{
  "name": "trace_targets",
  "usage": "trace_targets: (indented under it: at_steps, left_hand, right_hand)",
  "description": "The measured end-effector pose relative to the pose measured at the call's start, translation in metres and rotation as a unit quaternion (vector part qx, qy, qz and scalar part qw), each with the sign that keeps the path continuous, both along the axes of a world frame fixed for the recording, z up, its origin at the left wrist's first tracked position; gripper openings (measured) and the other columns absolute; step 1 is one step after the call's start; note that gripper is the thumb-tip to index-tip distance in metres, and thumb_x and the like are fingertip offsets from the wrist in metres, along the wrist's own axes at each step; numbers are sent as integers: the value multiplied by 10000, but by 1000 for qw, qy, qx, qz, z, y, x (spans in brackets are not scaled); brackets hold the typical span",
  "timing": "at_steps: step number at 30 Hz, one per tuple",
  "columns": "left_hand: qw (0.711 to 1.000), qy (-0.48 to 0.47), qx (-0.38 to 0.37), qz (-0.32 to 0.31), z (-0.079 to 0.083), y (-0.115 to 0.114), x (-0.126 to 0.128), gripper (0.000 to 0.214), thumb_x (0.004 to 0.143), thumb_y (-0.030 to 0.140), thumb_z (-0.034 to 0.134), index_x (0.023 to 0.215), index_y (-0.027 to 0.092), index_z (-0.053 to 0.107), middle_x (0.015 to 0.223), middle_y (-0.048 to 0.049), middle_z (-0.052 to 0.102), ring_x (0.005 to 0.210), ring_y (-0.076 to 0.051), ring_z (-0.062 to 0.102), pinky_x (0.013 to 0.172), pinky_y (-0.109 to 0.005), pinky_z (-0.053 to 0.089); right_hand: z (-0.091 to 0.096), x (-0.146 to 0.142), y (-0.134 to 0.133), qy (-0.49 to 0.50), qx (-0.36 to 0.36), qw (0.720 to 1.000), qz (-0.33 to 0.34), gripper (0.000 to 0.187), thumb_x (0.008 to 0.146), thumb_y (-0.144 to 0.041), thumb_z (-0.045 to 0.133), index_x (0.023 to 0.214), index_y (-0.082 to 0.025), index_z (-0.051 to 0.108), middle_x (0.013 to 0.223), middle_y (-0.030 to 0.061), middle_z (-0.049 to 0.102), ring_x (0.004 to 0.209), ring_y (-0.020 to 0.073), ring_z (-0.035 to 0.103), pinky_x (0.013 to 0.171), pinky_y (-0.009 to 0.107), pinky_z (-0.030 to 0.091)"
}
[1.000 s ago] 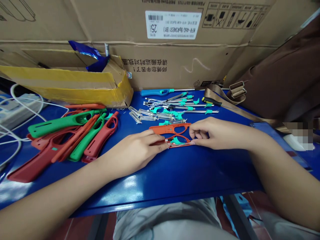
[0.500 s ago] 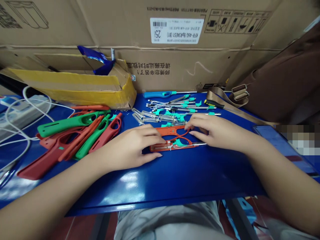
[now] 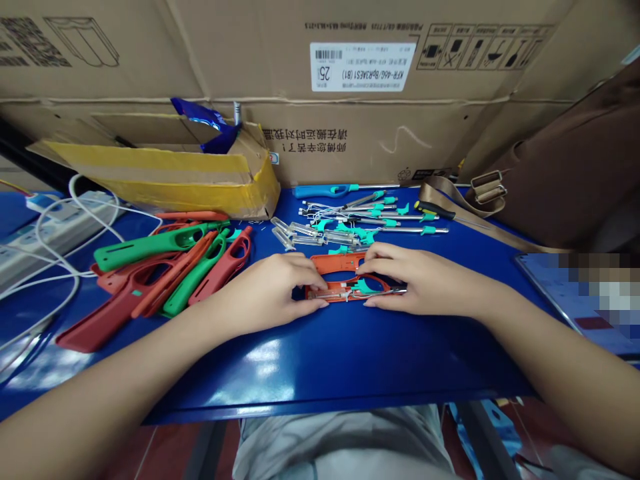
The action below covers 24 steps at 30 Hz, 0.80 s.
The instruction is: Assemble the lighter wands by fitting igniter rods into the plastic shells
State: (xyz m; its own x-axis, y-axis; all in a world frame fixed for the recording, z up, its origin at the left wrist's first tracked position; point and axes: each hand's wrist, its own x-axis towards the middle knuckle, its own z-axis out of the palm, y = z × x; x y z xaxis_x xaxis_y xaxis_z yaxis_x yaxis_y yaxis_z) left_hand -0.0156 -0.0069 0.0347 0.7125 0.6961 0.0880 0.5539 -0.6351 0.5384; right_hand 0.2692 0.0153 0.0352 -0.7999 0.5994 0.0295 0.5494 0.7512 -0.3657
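An orange lighter half-shell (image 3: 334, 293) lies open side up on the blue table, with a teal trigger (image 3: 367, 287), thin wiring and a metal tube (image 3: 399, 291) set in it. My left hand (image 3: 275, 287) pinches its left end, thumb on the near edge. My right hand (image 3: 415, 275) closes round its right part, thumb at the near side and fingers over the far side. Just beyond lies a second orange half-shell (image 3: 333, 263), partly hidden by the right fingers. Clear fuel tanks (image 3: 305, 233) and metal tubes with teal triggers (image 3: 387, 217) are heaped farther back.
Green, red and orange lighter shells (image 3: 150, 247) pile up at left, by a power strip (image 3: 85, 220) with white cables. Behind stand a yellow-taped box (image 3: 200, 177) and a blue-handled lighter (image 3: 325, 191). To the right are a screwdriver (image 3: 435, 210), a strap (image 3: 445, 190) and a phone (image 3: 550, 287).
My right hand has moved left and nearer, its thumb now against the near side of the half-shell. My left fingers have drawn in on the other end. The view has shifted slightly.
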Motion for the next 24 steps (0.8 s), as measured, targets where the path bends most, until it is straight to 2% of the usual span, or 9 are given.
trace_targets:
  at_steps: [5, 8, 16, 20, 22, 24]
  left_hand:
    - [996, -43, -51, 65, -5, -2, 5, 139, 873, 229, 767, 1000, 199, 814, 902, -32, 752, 798, -156, 699, 764, -277, 539]
    - [993, -67, -44, 87, -9, -2, 6, 120, 854, 230, 787, 965, 199, 820, 887, -26, 738, 788, -151, 694, 771, -278, 540]
    - [997, -43, 19, 53, -12, -3, 4, 145, 891, 226, 737, 1012, 196, 810, 936, -41, 720, 869, -178, 667, 832, -320, 533]
    - [997, -12, 42, 56, -10, -6, 5, 151, 915, 243, 709, 1023, 210, 808, 961, -53, 721, 922, -209, 661, 861, -348, 534]
    - [998, -5, 42, 56, -9, -6, 6, 153, 920, 246, 705, 1031, 217, 808, 965, -55, 721, 931, -214, 662, 868, -353, 535]
    - [998, -4, 40, 56, -10, -6, 6, 151, 920, 251, 710, 1030, 219, 809, 960, -54, 721, 934, -218, 663, 874, -357, 535]
  right_hand:
    - [-4, 0, 1, 17, -36, 999, 1, 348, 950, -391, 646, 1244, -206, 661, 1253, 106, 609, 1041, 232, 651, 915, 367, 531]
    - [-5, -1, 2, 29, -44, 999, -3, 345, 945, -399, 658, 1219, -190, 672, 1236, 116, 617, 1026, 231, 652, 893, 363, 535]
    - [-6, 0, 5, 74, -39, 997, 0, 292, 962, -375, 646, 1198, -206, 679, 1146, 90, 627, 936, 186, 642, 816, 311, 530]
    - [-5, -5, 0, 98, -28, 994, 33, 238, 986, -305, 601, 1192, -258, 707, 1171, 71, 625, 1017, 187, 633, 865, 311, 514]
    - [-6, -9, -3, 94, -25, 995, 8, 254, 977, -328, 617, 1208, -279, 708, 1178, 57, 627, 978, 176, 637, 828, 302, 508]
    - [-8, -14, -5, 106, -25, 993, -52, 278, 952, -362, 654, 1205, -256, 701, 1147, 56, 633, 928, 170, 633, 783, 294, 498]
